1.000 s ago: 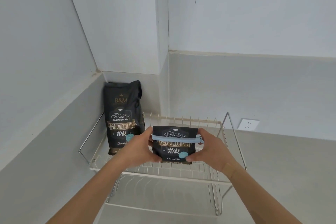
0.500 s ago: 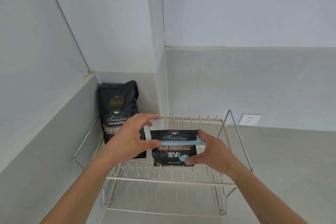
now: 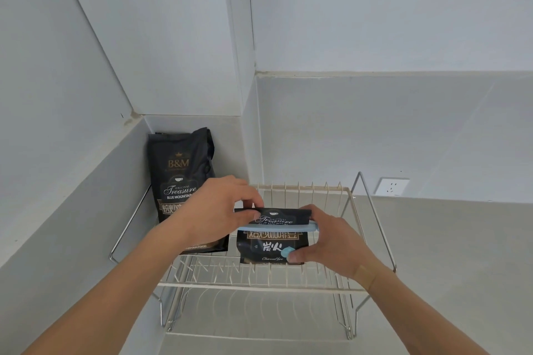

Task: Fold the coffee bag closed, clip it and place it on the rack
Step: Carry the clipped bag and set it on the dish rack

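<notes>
A short black coffee bag [image 3: 271,242] with its top folded down stands upright on the upper tier of the wire rack [image 3: 259,287]. A light blue clip [image 3: 284,228] runs across the fold. My left hand [image 3: 219,210] pinches the bag's top left corner with thumb and fingers. My right hand [image 3: 328,242] grips the bag's right side, thumb on its lower front and fingers behind the clip's right end.
A taller black coffee bag [image 3: 180,179] with an open top stands at the rack's back left corner, against the walls. A wall socket [image 3: 391,186] sits to the right. Grey counter [image 3: 447,268] extends right of the rack.
The bag has gone from held above the rack's front to standing further back on the top tier. My left hand left the bag's side, rose, and now pinches its top corner.
</notes>
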